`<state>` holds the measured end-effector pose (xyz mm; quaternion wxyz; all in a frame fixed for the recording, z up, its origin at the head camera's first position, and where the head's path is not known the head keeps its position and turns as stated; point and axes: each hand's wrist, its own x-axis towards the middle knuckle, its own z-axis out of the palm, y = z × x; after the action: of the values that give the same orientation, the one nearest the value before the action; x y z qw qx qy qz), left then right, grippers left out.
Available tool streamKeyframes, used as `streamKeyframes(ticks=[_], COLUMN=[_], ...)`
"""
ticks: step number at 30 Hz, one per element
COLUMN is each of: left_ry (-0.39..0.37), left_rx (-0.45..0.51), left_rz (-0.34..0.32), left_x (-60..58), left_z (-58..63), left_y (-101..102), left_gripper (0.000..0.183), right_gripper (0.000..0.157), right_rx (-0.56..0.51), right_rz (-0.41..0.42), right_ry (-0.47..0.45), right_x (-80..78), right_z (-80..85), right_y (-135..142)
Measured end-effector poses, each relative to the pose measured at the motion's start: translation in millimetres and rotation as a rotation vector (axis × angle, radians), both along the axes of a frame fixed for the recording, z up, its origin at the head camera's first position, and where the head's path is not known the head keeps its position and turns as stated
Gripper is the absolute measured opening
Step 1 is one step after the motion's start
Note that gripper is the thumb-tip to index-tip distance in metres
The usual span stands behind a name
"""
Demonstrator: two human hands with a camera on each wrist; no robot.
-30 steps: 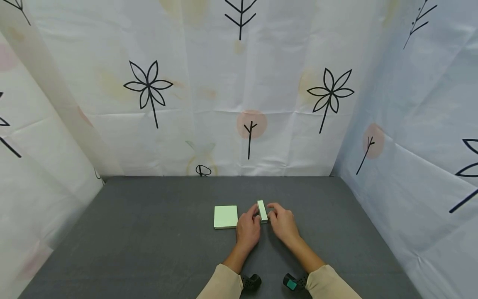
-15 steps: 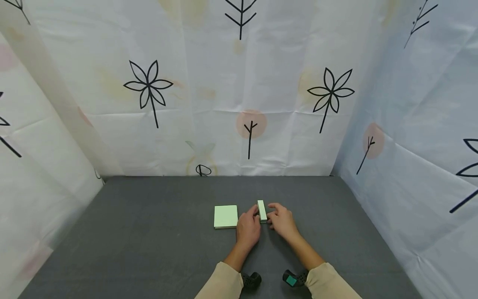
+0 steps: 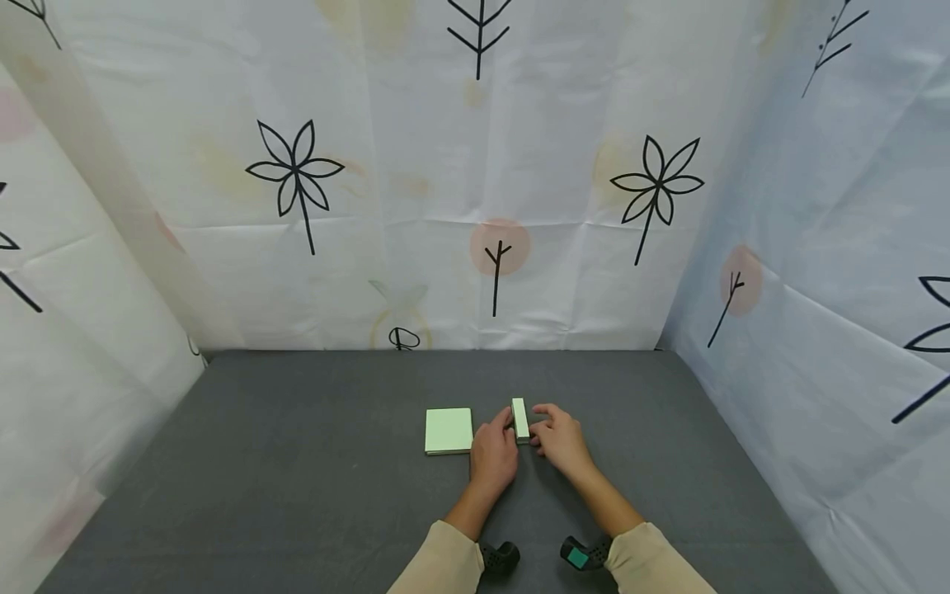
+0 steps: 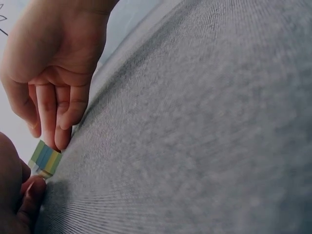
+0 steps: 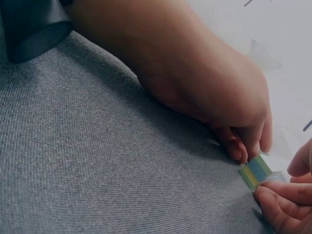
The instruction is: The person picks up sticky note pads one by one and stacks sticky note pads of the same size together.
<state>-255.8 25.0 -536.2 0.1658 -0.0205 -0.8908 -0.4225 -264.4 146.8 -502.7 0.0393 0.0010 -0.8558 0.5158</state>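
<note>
A narrow block (image 3: 520, 421), pale on top and apparently a small stack of sticky notes, lies between my hands on the grey table. Its end (image 5: 255, 171) shows green, blue and yellow bands. My left hand (image 3: 493, 454) rests along its left side, index finger stretched forward, fingertips at the block. My right hand (image 3: 566, 445) is on the other side, its index finger arched and apart from the block, its lower fingertips at the near right edge. In the right wrist view a whitish, see-through patch shows beside those fingertips; what it is I cannot tell.
A square pale green pad (image 3: 449, 431), like sticky notes, lies flat just left of my left hand. The grey cloth-covered table (image 3: 297, 495) ends at patterned white curtains (image 3: 416, 247) at the back and sides. Black devices (image 3: 585, 553) sit on both wrists.
My right fingertips have shifted slightly nearer to the block, whose near end has moved a touch to the left. My left hand and the square pad have hardly moved.
</note>
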Motion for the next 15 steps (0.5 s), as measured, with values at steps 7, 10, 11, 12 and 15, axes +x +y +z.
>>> streamKeyframes(ticks=[7, 10, 11, 12, 15], left_ry=[-0.028, -0.043, -0.051, -0.054, -0.063], left_rx=[0.109, 0.172, 0.188, 0.195, 0.182], left_rz=[-0.090, -0.144, -0.165, -0.189, -0.275], left_x=[10.2, 17.0, 19.7, 22.8, 33.6], left_z=[2.7, 4.9, 6.0, 6.9, 10.6], left_y=[-5.7, -11.0, -13.4, -16.3, -28.3], left_gripper=[0.039, 0.040, 0.040, 0.040, 0.036], right_gripper=[0.029, 0.028, 0.028, 0.027, 0.024], right_rx=[-0.054, -0.068, -0.068, -0.073, -0.078], right_rz=[0.000, 0.001, 0.001, -0.002, -0.003], right_ry=[0.026, 0.042, 0.049, 0.050, 0.054], right_x=[2.8, 5.5, 7.0, 8.1, 13.0], right_z=[-3.9, -6.2, -6.6, -7.2, -7.8], right_y=[9.9, 20.1, 23.9, 28.0, 40.1])
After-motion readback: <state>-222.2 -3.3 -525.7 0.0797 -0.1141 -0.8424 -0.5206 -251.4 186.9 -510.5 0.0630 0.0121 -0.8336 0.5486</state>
